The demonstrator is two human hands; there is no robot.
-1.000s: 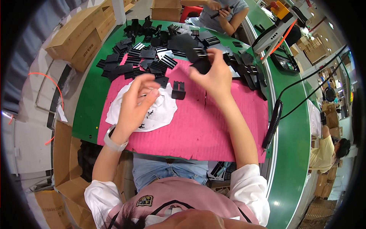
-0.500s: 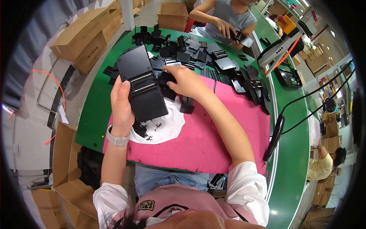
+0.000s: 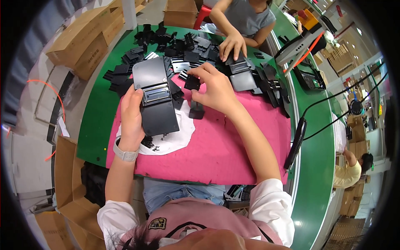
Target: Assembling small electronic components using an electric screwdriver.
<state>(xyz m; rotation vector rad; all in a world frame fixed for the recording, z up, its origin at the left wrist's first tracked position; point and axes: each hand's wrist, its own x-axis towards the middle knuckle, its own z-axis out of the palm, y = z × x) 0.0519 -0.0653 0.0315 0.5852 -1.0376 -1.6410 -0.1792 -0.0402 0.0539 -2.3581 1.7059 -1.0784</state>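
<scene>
My left hand (image 3: pixel 131 118) grips a black hinged plastic plate (image 3: pixel 159 117) by its left edge. The plate has two flat panels, and bright metal strips cross the slotted section between them. My right hand (image 3: pixel 217 91) pinches a small black square plastic piece (image 3: pixel 192 82) between thumb and fingers, just right of the plate and apart from it. Below that hand, a black block-like part (image 3: pixel 196 111) stands at the edge of a white cloth (image 3: pixel 180 134). Tiny black parts (image 3: pixel 146 142) lie on the cloth, partly hidden under the plate.
A pink mat (image 3: pixel 233 154) covers the near part of the green table (image 3: pixel 93 137). Many black plastic parts (image 3: pixel 191 56) are heaped across the far side. Opposite, a co-worker's hand (image 3: pixel 234 45) rests on another hinged plate (image 3: pixel 243 81). A cable-fed black handheld tool (image 3: pixel 296 148) lies at right.
My right hand has drawn back from the pile and now shows a small square piece in its fingers. The hinged plate has tilted slightly. The co-worker's plate has come down onto the table.
</scene>
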